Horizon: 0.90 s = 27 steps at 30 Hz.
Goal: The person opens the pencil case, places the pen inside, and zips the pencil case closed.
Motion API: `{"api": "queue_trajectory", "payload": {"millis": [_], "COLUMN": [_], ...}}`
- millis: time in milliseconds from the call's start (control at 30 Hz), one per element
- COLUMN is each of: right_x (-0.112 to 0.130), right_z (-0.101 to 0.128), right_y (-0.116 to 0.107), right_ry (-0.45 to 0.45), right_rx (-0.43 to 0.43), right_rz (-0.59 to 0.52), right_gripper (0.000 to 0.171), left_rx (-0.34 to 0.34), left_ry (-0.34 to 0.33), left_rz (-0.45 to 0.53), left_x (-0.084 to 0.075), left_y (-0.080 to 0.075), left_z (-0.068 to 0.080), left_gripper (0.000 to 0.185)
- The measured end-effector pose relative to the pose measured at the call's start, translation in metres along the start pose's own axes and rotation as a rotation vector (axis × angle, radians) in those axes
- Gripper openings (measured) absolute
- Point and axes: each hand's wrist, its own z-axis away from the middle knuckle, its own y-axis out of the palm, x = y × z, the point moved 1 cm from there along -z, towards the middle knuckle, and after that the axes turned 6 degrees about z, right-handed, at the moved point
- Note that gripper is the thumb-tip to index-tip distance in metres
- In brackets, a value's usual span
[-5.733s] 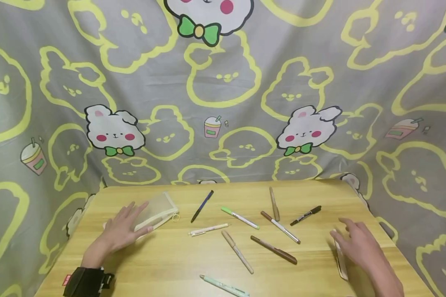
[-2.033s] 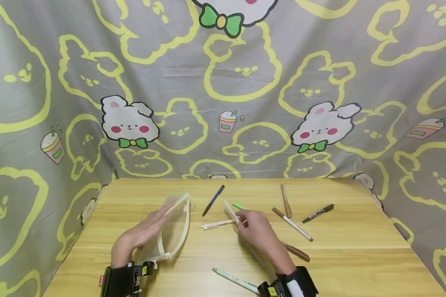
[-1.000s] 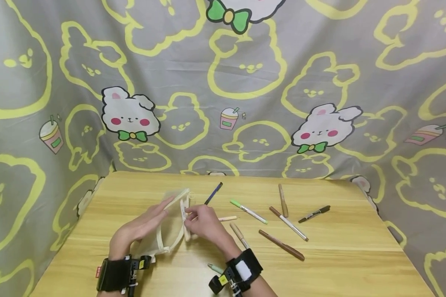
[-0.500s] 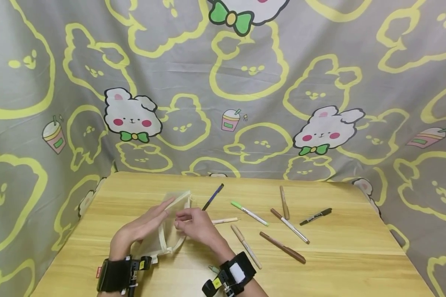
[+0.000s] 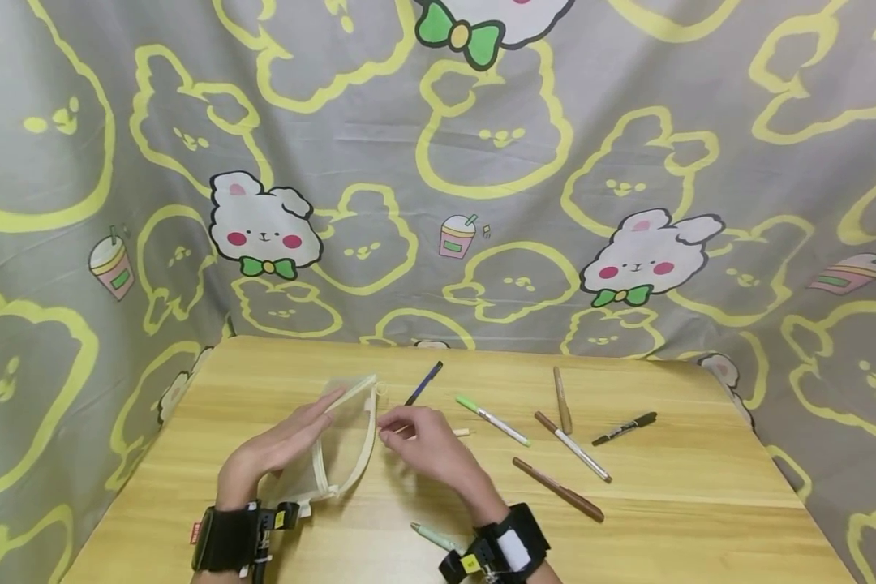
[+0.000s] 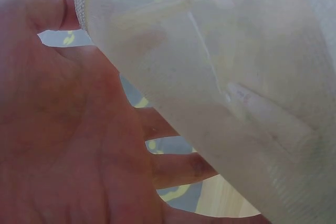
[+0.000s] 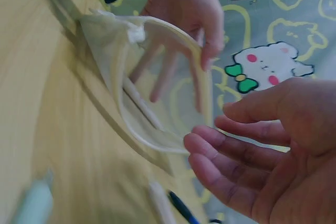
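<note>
My left hand (image 5: 281, 444) holds a translucent mesh pouch (image 5: 346, 442) up by its cream rim, mouth turned right. In the right wrist view its fingers (image 7: 163, 74) show through the mesh and one curls over the rim. A white pen (image 7: 137, 102) lies inside the pouch (image 6: 236, 51), also seen through the mesh in the left wrist view. My right hand (image 5: 418, 431) hovers just right of the mouth, fingers relaxed and holding nothing, above a cream pen (image 5: 461, 432). A blue pen (image 5: 424, 383) lies just behind.
On the wooden table (image 5: 701, 503) lie a green-capped marker (image 5: 492, 420), a tan pen (image 5: 560, 399), a brown-and-white marker (image 5: 573, 447), a black marker (image 5: 624, 428), a brown pen (image 5: 558, 489) and a mint pen (image 5: 432, 535). A bunny-print cloth (image 5: 438, 162) hangs behind.
My right hand carried a white pen into the pouch, let it go and drew back to the right, now empty. The left hand kept the pouch up.
</note>
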Motion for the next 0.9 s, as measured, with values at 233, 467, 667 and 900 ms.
{"api": "queue_trajectory", "payload": {"millis": [233,467,667,900], "right_x": [-0.007,-0.012,-0.025,-0.048], "right_z": [0.024,0.045,0.057,0.076], "right_y": [-0.041,-0.078,-0.107,-0.142], "right_ry": [-0.071,-0.080,-0.057,0.010], "right_rx": [-0.017,-0.145,-0.301,-0.438], "right_rz": [0.123,0.199,0.270,0.354], "right_gripper": [0.018,0.018,0.022,0.026], "left_rx": [0.006,0.021,0.021,0.017], "left_ry": [-0.001,0.004,0.005,-0.005], "left_rz": [-0.008,-0.018,-0.013,-0.003], "left_x": [-0.003,-0.003,-0.002,-0.003], "left_y": [-0.001,0.001,0.002,0.000], "left_z": [-0.004,-0.006,-0.006,-0.001], "left_gripper": [0.057,0.057,0.058,0.058]}}
